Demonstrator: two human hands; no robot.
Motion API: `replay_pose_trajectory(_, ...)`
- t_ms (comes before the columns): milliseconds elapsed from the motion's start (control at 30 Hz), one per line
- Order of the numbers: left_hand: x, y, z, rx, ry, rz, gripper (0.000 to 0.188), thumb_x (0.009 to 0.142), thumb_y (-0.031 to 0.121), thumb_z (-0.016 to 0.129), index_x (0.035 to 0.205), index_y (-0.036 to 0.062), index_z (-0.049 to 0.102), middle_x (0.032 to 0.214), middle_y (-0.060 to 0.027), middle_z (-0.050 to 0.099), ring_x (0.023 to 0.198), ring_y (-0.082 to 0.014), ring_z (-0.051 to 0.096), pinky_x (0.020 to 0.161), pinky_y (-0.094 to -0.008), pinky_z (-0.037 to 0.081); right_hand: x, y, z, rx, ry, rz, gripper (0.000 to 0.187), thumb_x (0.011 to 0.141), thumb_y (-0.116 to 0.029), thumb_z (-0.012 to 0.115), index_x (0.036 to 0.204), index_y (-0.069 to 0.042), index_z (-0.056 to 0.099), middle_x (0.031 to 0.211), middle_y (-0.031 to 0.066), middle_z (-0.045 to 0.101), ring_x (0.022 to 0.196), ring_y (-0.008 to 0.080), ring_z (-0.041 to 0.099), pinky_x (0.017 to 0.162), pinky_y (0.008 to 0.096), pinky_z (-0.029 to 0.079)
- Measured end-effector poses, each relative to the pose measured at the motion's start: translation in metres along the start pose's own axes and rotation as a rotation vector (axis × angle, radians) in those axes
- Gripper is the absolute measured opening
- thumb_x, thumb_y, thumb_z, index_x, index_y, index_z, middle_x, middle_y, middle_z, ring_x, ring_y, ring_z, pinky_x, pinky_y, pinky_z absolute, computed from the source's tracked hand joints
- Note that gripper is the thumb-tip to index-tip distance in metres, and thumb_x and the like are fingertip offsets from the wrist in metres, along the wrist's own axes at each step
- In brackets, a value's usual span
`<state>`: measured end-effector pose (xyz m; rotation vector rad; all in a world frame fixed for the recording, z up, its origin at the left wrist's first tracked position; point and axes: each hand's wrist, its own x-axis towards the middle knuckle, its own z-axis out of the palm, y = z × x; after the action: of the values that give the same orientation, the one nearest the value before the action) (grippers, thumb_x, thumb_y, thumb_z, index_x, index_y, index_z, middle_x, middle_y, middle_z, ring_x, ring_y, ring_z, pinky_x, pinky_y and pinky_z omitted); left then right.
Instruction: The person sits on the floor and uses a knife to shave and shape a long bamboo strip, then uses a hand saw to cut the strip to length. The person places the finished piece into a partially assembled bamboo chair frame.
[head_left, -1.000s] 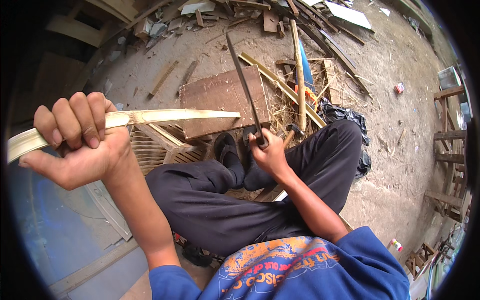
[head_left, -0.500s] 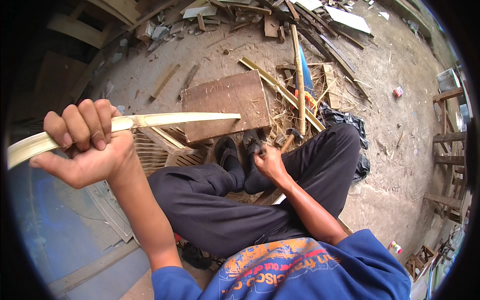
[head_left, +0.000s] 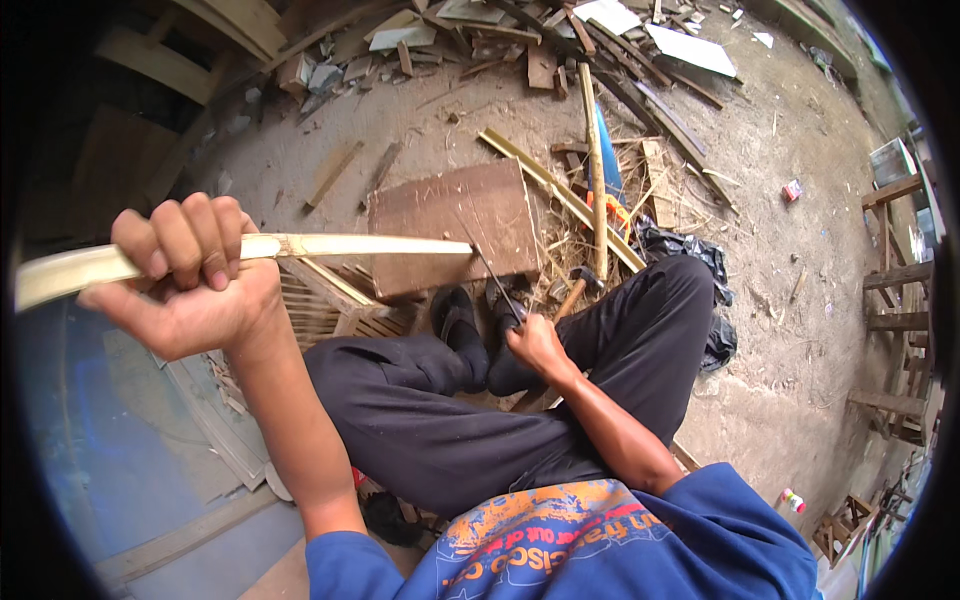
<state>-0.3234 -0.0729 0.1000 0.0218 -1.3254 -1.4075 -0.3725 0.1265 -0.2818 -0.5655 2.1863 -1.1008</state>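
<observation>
A long pale strip of split bamboo [head_left: 350, 244] crosses the left half of the view, and my left hand [head_left: 190, 275] wraps its fingers around it. Its narrow end points right, above a worn brown wooden block [head_left: 440, 205]. In front of my knees, my right hand [head_left: 537, 344] is closed on the handle of a thin-bladed knife [head_left: 494, 275]. The blade slants up and left, meeting or passing just by the strip's tip; whether they touch I cannot tell. Part of the handle is hidden in my fist.
A hammer [head_left: 573, 294] rests by my right knee. Beyond it are a bamboo pole [head_left: 592, 150], a bamboo length [head_left: 560, 190], shavings and black plastic [head_left: 690, 240]. A slatted wooden piece [head_left: 320, 305] lies left of my feet. Scrap wood [head_left: 480, 35] is heaped at the back.
My right hand has turned, and the knife blade now shows plainly, raised to the strip's tip. My left hand has shifted slightly right and up with the bamboo strip.
</observation>
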Motion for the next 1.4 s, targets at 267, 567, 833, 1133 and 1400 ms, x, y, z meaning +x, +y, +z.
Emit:
replay_pose_trajectory(267, -0.001, 0.001, -0.017, -0.013, -0.032, 0.011, 0.06, 0.094, 0.071, 0.048, 0.068, 0.0207, 0.03, 0.05, 0.0067, 0.024, 0.041, -0.0064, 0.016, 0.042, -0.023, 0.014, -0.018, -0.1, -0.062, 0.236, 0.15, -0.232, 0.022, 0.087, -0.017, 0.069, 0.086, 0.004, 0.062, 0.07, 0.0259, 0.065, 0.071, 0.0432, 0.068, 0.063, 0.0468, 0.052)
replay_pose_trajectory(567, 0.003, -0.001, -0.007, 0.045, -0.017, 0.031, 0.059, 0.095, 0.07, 0.047, 0.069, 0.0199, 0.031, 0.051, 0.0061, 0.025, 0.042, -0.0067, 0.016, 0.042, -0.0237, 0.014, -0.007, -0.032, -0.023, 0.055, 0.05, -0.132, 0.027, 0.085, -0.022, 0.069, 0.091, 0.005, 0.066, 0.073, 0.0286, 0.065, 0.073, 0.0454, 0.068, 0.067, 0.049, 0.053)
replay_pose_trajectory(833, 0.003, -0.002, 0.012, 0.063, 0.049, 0.016, 0.06, 0.095, 0.07, 0.046, 0.068, 0.0184, 0.033, 0.05, 0.005, 0.026, 0.041, -0.0076, 0.017, 0.042, -0.0234, 0.015, -0.018, -0.032, -0.02, 0.086, 0.035, -0.092, 0.029, 0.086, -0.022, 0.068, 0.084, 0.007, 0.064, 0.075, 0.0285, 0.066, 0.076, 0.0464, 0.068, 0.065, 0.0491, 0.052)
replay_pose_trajectory(1133, 0.001, 0.0, -0.007, 0.041, 0.004, 0.023, 0.06, 0.095, 0.071, 0.045, 0.069, 0.0189, 0.033, 0.051, 0.006, 0.025, 0.042, -0.0071, 0.017, 0.042, -0.0231, 0.015, -0.035, -0.113, -0.068, 0.267, 0.138, -0.274, 0.022, 0.089, -0.014, 0.067, 0.08, 0.002, 0.054, 0.069, 0.0245, 0.063, 0.071, 0.0429, 0.067, 0.059, 0.0447, 0.049)
replay_pose_trajectory(1400, 0.006, -0.005, 0.006, 0.013, -0.012, 0.031, 0.06, 0.096, 0.071, 0.044, 0.069, 0.0193, 0.032, 0.051, 0.0049, 0.025, 0.043, -0.0077, 0.018, 0.043, -0.0239, 0.014, -0.004, -0.033, -0.034, 0.02, 0.0, -0.033, 0.024, 0.084, -0.018, 0.068, 0.091, 0.005, 0.064, 0.079, 0.0295, 0.066, 0.08, 0.0462, 0.069, 0.066, 0.0491, 0.053)
